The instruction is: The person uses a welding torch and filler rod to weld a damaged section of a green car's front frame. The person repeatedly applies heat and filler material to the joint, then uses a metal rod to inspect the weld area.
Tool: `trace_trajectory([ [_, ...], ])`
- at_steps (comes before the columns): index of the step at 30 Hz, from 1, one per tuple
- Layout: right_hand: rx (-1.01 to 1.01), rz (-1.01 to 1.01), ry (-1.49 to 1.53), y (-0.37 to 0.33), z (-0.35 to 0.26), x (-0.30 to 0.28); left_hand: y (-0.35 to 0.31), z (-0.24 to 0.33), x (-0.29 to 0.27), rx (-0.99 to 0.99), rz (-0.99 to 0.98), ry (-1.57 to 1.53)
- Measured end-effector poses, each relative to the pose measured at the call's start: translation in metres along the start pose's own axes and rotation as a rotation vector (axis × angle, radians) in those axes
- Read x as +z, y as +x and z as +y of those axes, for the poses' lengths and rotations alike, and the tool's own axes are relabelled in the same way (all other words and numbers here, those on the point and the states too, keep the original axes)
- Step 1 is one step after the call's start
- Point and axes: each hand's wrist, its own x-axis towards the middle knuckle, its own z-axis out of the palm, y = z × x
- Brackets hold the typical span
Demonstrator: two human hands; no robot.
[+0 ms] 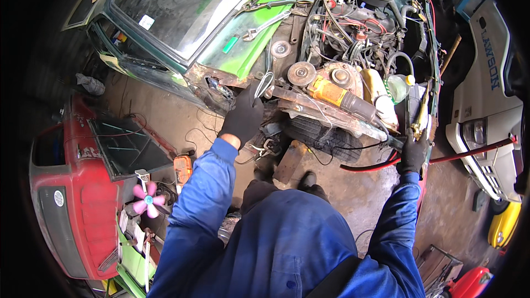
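My left hand (pixel 243 115), in a black glove, is closed at the front of the green car's windscreen pillar. A looped pale wire (pixel 264 85) sticks up from its fingers. At the right, my gloved right hand (pixel 414 152) is closed on a yellowish tool with a long narrow handle (pixel 422 117), beside the engine bay's front edge; its exact kind is unclear. Between my hands, a yellow angle grinder (pixel 334 94) lies along the rusty inner fender (pixel 309 108). One worn disc (pixel 301 73) shows at the grinder's end, and another round disc (pixel 280 49) lies farther back.
Pliers (pixel 270 4), an adjustable wrench (pixel 267 25) and a green strip (pixel 230 44) lie on the car body. The engine (pixel 359 22) is exposed. Below are a tyre (pixel 320 136), a rusty block (pixel 291 161) and cables. A red car cab (pixel 83 187) stands left, a white vehicle (pixel 486 105) right.
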Motion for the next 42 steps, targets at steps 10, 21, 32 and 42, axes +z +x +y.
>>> trace_trajectory([
  [10, -0.193, 0.108, 0.263, -0.075, -0.084, -0.060, 0.190, -0.004, 0.037, 0.008, -0.042, 0.494],
  [21, -0.694, -0.136, 0.444, -0.054, -0.261, -0.058, 0.083, -0.014, 0.050, 0.317, 0.117, 0.562],
  [32, -0.694, -0.153, 0.752, 0.034, -0.338, -0.113, 0.097, -0.029, 0.044, 0.288, -0.043, 0.590],
  [42, -0.299, 0.065, 0.654, 0.030, -0.179, -0.202, 0.111, -0.004, 0.020, 0.150, -0.076, 0.546],
])
